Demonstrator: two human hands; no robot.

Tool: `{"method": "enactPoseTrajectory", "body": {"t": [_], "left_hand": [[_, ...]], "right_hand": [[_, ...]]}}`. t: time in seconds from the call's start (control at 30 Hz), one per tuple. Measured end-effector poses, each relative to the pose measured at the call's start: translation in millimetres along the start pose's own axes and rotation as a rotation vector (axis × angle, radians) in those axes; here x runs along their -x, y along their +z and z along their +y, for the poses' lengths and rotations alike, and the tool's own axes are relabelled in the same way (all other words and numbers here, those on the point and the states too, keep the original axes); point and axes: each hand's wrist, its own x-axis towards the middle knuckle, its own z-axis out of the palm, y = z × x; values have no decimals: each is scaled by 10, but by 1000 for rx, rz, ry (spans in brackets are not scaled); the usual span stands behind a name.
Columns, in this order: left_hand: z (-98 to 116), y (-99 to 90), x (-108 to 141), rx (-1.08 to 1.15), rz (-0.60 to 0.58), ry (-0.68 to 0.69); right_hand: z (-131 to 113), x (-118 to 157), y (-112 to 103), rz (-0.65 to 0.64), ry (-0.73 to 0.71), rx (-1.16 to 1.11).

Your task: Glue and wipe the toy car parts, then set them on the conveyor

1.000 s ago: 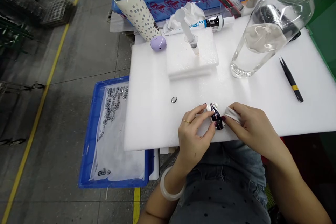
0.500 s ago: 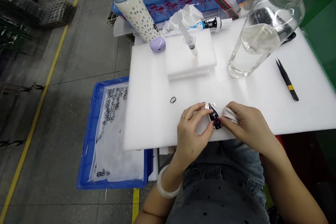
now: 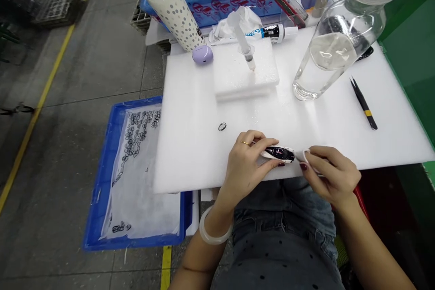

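Pale bangle (image 3: 207, 235) (left wrist (image 3: 217, 210)); gold ring (image 3: 244, 142)

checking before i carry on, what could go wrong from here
The small white-and-dark glossy piece is held only in the fingertips of the left hand, so it could slip onto the white foam sheet. The white cloth in the right hand might smear its dark face. The loose black ring could also get brushed aside.

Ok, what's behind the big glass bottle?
A black object lies behind the glass bottle on the white foam sheet. Only its end shows clearly; the rest is blurred by glass and liquid, so I can't identify it.
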Motion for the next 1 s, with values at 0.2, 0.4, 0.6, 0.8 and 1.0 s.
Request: {"method": "enactPoseTrajectory", "body": {"t": [0.2, 0.4, 0.6, 0.8, 1.0], "left_hand": [[-1, -11, -15, 18, -18, -23], [-67, -159, -61, 105, -204, 19], [-112, -210, -76, 135, -238, 34], [-92, -173, -55, 115, -233, 6], [-67, -195, -61, 119, -258, -8]], "right_hand": [[-32, -17, 90, -57, -49, 124], [-42, -19, 127, -96, -114, 159], [-56, -71, 34, -238, -209, 16], [83, -288, -221, -18, 43, 342], [-136, -204, -64, -79, 86, 283]]}}
